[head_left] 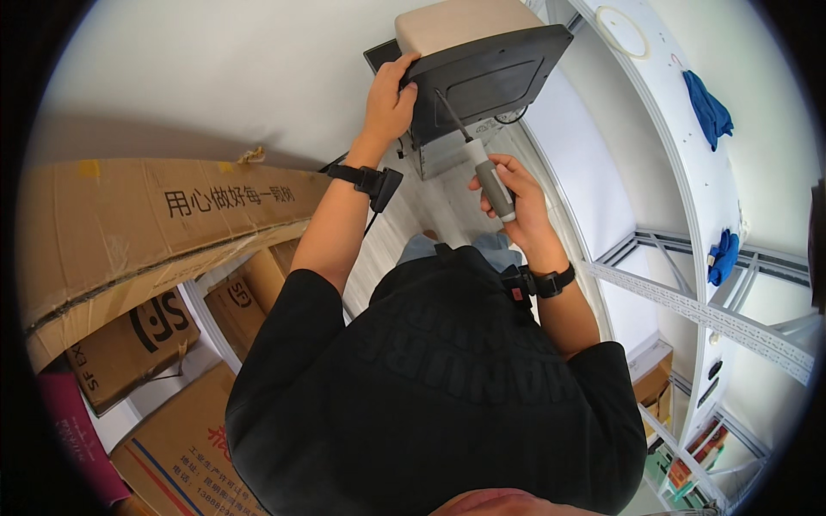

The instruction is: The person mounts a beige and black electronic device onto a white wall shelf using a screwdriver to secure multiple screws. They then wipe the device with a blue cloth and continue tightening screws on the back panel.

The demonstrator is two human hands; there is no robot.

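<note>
A black panel (508, 86) with rounded corners and a raised outline on its face is held tilted at the top of the head view. Behind its upper edge sits a smooth beige block (465, 24), perhaps a cushion. My left hand (391, 101) grips the panel's left edge, thumb on the near face and fingers over the top. In my right hand (520, 193) is a screwdriver (493, 182) with a grey and white handle, fingers wrapped round it. Its long shaft points up and left, with the tip at the panel's face; whether it sits in a screw cannot be made out.
At left, a large cardboard box (112, 215) lies above shelves with more cartons (138, 344). A white metal rack (714, 318) rises along the right, with blue cloths (708, 110) on it. A cable (511, 117) loops below the panel.
</note>
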